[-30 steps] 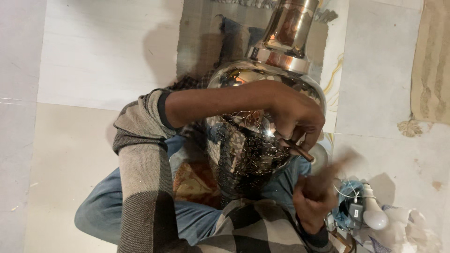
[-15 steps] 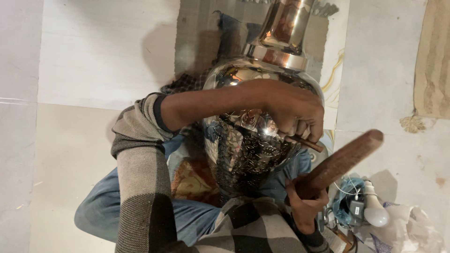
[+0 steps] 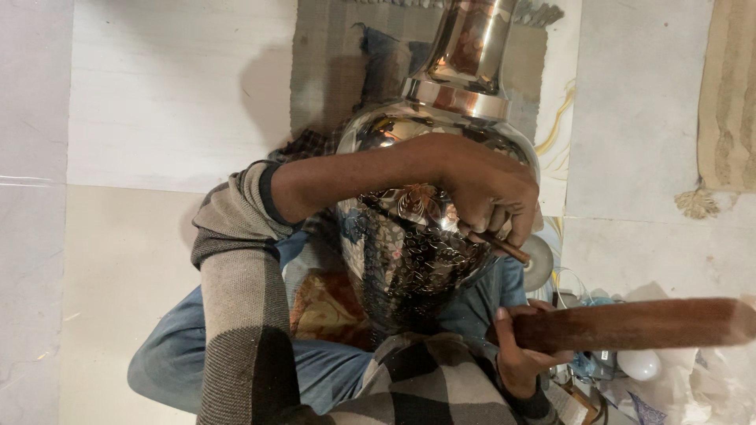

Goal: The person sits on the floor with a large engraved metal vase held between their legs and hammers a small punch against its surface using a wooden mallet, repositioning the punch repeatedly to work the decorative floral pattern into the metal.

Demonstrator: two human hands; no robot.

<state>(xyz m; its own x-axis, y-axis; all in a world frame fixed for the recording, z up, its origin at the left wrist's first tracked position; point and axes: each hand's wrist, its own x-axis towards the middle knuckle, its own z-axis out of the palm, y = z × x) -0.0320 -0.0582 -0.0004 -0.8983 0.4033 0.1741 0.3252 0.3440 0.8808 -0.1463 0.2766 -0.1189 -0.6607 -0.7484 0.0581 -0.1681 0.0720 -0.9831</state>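
Note:
A large shiny metal vase (image 3: 441,149) with an engraved floral belly lies across my lap, its neck pointing away from me. My left hand (image 3: 488,189) reaches over the vase's body and pinches a thin metal chisel (image 3: 500,245) whose tip rests on the engraved surface. Low at the right, my right hand (image 3: 524,354) grips a thick brown wooden mallet (image 3: 630,323), held roughly level and lifted well clear of the chisel's end.
I sit on a pale tiled floor (image 3: 157,118) with a grey mat (image 3: 331,63) under the vase. A fringed beige rug (image 3: 728,94) lies at the far right. A white bulb (image 3: 639,364), wires and small clutter sit by my right knee.
The mallet swung up and outward to the right, from blurred near the chisel to raised and level. My left hand and the chisel stayed on the vase.

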